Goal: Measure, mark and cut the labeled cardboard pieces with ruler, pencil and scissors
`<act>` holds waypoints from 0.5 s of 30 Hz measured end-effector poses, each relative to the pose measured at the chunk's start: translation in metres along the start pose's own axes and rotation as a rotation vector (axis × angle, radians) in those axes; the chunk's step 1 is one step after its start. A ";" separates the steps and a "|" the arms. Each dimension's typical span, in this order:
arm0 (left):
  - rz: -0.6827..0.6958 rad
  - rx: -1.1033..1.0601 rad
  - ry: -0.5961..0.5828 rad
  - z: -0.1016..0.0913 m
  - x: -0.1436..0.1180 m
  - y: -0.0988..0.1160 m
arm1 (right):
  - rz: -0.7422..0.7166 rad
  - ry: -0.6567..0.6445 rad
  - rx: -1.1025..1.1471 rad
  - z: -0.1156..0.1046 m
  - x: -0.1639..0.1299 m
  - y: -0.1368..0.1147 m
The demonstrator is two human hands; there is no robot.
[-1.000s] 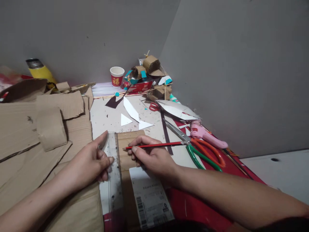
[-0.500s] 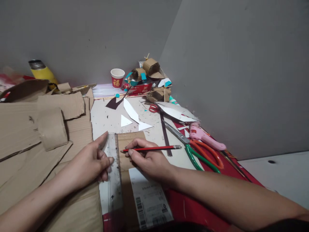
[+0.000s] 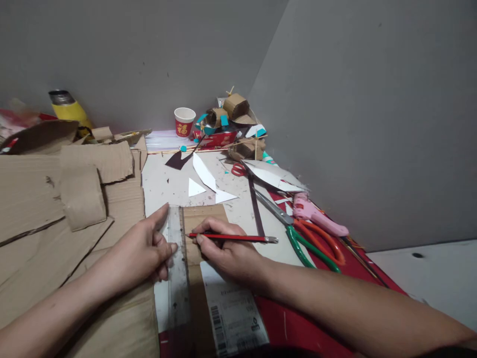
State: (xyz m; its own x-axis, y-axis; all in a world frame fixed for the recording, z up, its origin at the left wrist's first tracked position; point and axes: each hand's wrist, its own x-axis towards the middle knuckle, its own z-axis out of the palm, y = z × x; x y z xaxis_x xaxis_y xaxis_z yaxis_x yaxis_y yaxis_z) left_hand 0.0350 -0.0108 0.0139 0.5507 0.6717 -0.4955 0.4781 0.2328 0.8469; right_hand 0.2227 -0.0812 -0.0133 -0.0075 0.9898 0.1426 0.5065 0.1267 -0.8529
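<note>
While the left hand [image 3: 143, 251] presses flat on a clear ruler [image 3: 177, 268] laid along a cardboard strip [image 3: 196, 233], the right hand [image 3: 227, 251] pinches a red pencil [image 3: 233, 237], its tip at the ruler's edge. Scissors [image 3: 298, 233] and a pink glue gun [image 3: 316, 216] lie to the right.

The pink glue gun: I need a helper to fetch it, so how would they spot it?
Follow the grey right-hand wall down to the red table edge. The pink plastic glue gun lies there, just beyond the green- and orange-handled scissors; nothing else is pink.
</note>
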 end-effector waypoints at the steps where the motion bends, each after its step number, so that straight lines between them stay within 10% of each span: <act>1: 0.001 -0.001 -0.002 0.000 0.000 -0.001 | -0.001 -0.001 -0.005 0.000 0.000 0.000; 15: 0.013 0.018 -0.004 -0.002 0.002 -0.007 | -0.004 0.019 0.041 0.002 0.001 0.004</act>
State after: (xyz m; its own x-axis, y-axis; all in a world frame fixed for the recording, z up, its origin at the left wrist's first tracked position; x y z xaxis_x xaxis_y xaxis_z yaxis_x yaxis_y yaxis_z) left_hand 0.0316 -0.0093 0.0075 0.5597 0.6719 -0.4851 0.4827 0.2115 0.8499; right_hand 0.2226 -0.0799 -0.0174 0.0071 0.9879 0.1548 0.4711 0.1332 -0.8720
